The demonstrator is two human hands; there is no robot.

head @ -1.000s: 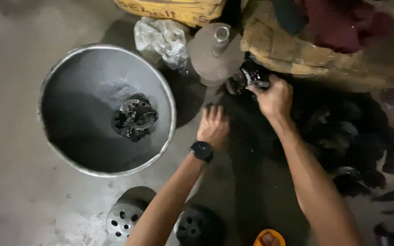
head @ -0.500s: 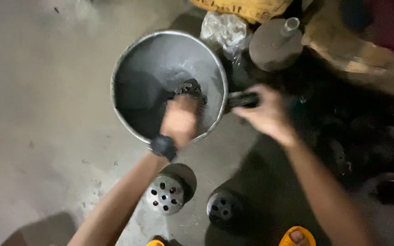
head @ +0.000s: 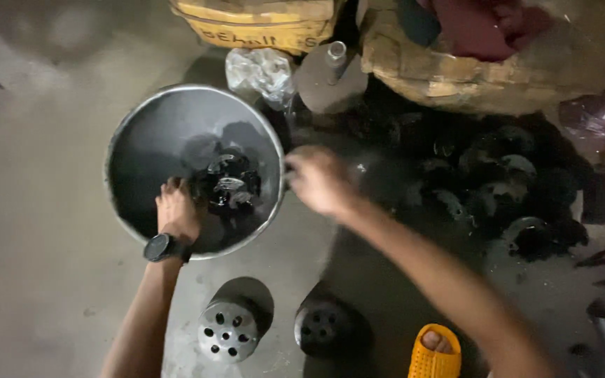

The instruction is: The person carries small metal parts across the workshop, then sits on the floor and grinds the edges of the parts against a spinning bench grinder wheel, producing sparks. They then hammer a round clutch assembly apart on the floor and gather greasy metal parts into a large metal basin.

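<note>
Left hand [head: 176,210] is down inside the round metal basin [head: 134,133], fingers resting on the basin bottom right beside the pile of dark greasy metal parts [head: 229,183]; fingers look loosely together, not clamped on anything that can be seen. A black wristwatch [head: 164,248] sits on that wrist, just over the basin's near rim. The parts pile lies in the basin's right half, close to the wall.

Right hand [head: 320,180] is blurred, hovering at the basin's right rim, just outside it. Fingers are curled, but cannot tell if they grip anything; too smeared.

The basin stands on the concrete floor [head: 36,210]. In front of it, near the person, are two round perforated metal discs: a lighter silver-grey one [head: 227,330] and a darker one [head: 323,327], side by side but apart. A foot in a yellow-orange sandal [head: 434,353] shows at the bottom edge.

Behind the basin is a crumpled clear plastic bag [head: 260,70], touching or nearly touching the far rim, and next to it a grey cone-shaped funnel-like piece with a short neck [head: 330,73]. Further back are a yellow sack [head: 260,21] and a big tan sack [head: 470,70] with dark red cloth [head: 484,24] on top. To the right is a heap of black oily round parts [head: 498,189] on the floor, well apart from the basin.
</note>
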